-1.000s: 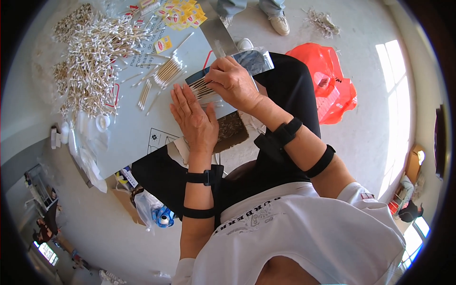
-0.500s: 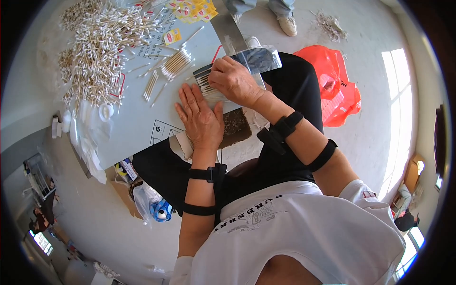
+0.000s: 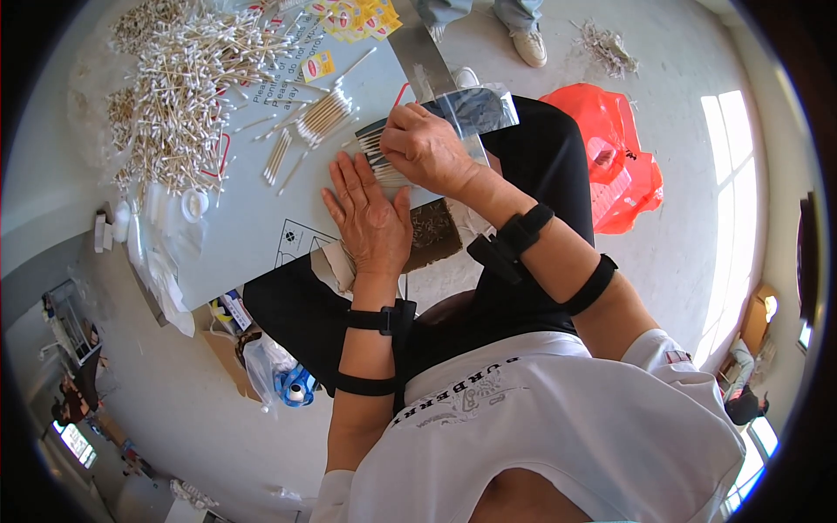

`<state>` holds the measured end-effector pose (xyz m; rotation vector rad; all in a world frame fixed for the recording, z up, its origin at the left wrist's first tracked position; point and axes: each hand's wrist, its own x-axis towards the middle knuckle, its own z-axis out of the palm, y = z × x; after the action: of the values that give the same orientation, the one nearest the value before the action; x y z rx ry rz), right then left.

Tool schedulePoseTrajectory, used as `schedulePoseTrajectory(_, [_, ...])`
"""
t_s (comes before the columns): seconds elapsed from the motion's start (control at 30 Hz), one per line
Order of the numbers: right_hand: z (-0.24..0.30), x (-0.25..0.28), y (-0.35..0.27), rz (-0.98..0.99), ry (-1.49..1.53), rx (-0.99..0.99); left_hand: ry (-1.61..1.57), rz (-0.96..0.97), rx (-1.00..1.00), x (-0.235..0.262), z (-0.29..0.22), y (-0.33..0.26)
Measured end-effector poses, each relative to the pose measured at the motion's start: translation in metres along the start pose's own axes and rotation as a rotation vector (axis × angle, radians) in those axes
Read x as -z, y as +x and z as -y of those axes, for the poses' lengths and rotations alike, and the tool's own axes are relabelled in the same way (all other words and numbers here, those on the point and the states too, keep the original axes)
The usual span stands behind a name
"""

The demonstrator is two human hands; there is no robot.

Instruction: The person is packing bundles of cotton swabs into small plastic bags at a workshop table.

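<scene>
My left hand [image 3: 370, 225] lies flat near the board's front edge, fingers outstretched and slightly spread, beside a fanned row of cotton swabs [image 3: 388, 174]. Over that row my right hand [image 3: 429, 150] is closed, its fingers curled down; what sits between the fingertips is hidden. The swabs lie on a dark patch, partly covered by my right hand. Past its knuckles lies a shiny clear-and-dark plastic bag [image 3: 479, 109], reaching beyond the board's edge. Farther off, a neat stack of cotton swabs [image 3: 323, 118] lies next to a smaller bundle [image 3: 277, 157].
A large heap of cotton swabs [image 3: 179, 105] covers the grey board's [image 3: 240, 218] far left. Yellow packets [image 3: 357, 17] lie at the back. An open box [image 3: 433, 234] with dark contents sits below my hands. A red plastic bag [image 3: 610, 157] lies on the floor; someone's shoes [image 3: 529, 48] stand beyond.
My right hand has shifted very slightly to the left along the swab row, its fingers still curled. My left hand stays in place.
</scene>
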<state>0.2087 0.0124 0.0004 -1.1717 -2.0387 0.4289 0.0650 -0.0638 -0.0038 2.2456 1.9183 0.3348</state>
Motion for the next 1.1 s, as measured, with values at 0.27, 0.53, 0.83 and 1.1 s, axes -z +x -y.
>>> schedulePoseTrajectory(0.27, [0.007, 0.016, -0.005, 0.018, -0.092, -0.091, 0.007, -0.019, -0.007, 0.000, 0.000, 0.000])
schedulePoseTrajectory(0.53, [0.002, 0.016, -0.007, 0.049, -0.134, -0.036, 0.002, -0.024, -0.005, 0.000, -0.001, 0.001])
schedulePoseTrajectory(0.83, [0.009, 0.023, -0.011, 0.047, -0.084, -0.053, -0.012, -0.034, -0.006, 0.000, -0.001, 0.001])
schedulePoseTrajectory(1.1, [0.006, 0.026, -0.029, -0.042, 0.079, -0.371, -0.013, -0.019, -0.206, 0.014, -0.001, 0.019])
